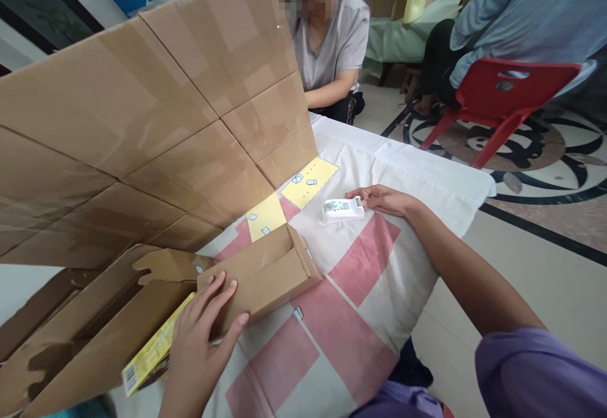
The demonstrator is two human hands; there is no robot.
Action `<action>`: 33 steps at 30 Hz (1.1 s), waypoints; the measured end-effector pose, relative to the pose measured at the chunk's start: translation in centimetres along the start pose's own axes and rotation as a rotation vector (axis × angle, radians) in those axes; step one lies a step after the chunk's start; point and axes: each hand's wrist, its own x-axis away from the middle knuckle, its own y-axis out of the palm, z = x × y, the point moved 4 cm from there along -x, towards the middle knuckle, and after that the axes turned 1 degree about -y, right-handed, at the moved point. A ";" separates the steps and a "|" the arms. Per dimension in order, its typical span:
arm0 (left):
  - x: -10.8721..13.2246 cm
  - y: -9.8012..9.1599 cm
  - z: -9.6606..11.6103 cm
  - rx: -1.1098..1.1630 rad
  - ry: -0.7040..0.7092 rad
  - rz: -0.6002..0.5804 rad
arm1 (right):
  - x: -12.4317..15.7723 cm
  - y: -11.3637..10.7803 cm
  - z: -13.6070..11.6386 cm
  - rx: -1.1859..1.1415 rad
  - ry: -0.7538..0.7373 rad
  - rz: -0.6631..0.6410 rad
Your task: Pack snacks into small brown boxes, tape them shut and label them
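My left hand (202, 326) rests on the near left end of a small brown cardboard box (265, 272), fingers spread over its top and the thumb by its front side. Farther right, my right hand (386, 200) has its fingers closed at the right end of a small white plastic device (342, 210) with a printed label; its exact kind I cannot make out. The device is at the tablecloth, beyond the box. Beside my left hand, a yellow printed carton (154, 342) lies partly hidden.
A tall cardboard panel (190, 102) stands along the table's left side. Open cardboard boxes (109, 310) lie before it. Two yellow patterned sheets (310, 182) lie on the checked tablecloth (346, 329). A person (329, 45) sits opposite; another sits beyond a red chair (512, 92).
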 end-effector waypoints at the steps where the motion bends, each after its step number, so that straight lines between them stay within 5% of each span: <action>1: -0.1 0.0 0.0 0.001 0.000 0.000 | 0.0 0.0 0.0 0.008 -0.002 -0.006; 12: -0.1 -0.3 0.4 0.015 -0.057 0.002 | 0.0 0.7 -0.1 0.007 -0.007 0.039; 17: 0.0 -0.2 0.6 0.024 -0.074 -0.001 | 2.1 1.4 -2.7 0.106 -0.163 0.248; 19: 0.1 -0.2 0.7 0.019 -0.081 0.001 | 3.1 4.0 -5.2 0.245 -0.260 0.272; 22: 0.0 -0.2 1.4 -0.005 -0.098 0.009 | 3.9 11.5 -8.4 0.378 -0.258 0.137; 27: -0.2 -0.8 4.9 -0.176 -0.172 0.039 | 3.6 24.1 -9.1 0.301 -0.116 -0.095; 30: -0.1 -1.4 7.0 -0.256 -0.212 0.047 | 3.1 27.8 -8.0 0.354 -0.028 -0.143; 33: 0.1 -1.8 7.6 -0.245 -0.233 0.047 | 2.3 29.2 -7.2 0.395 0.079 -0.102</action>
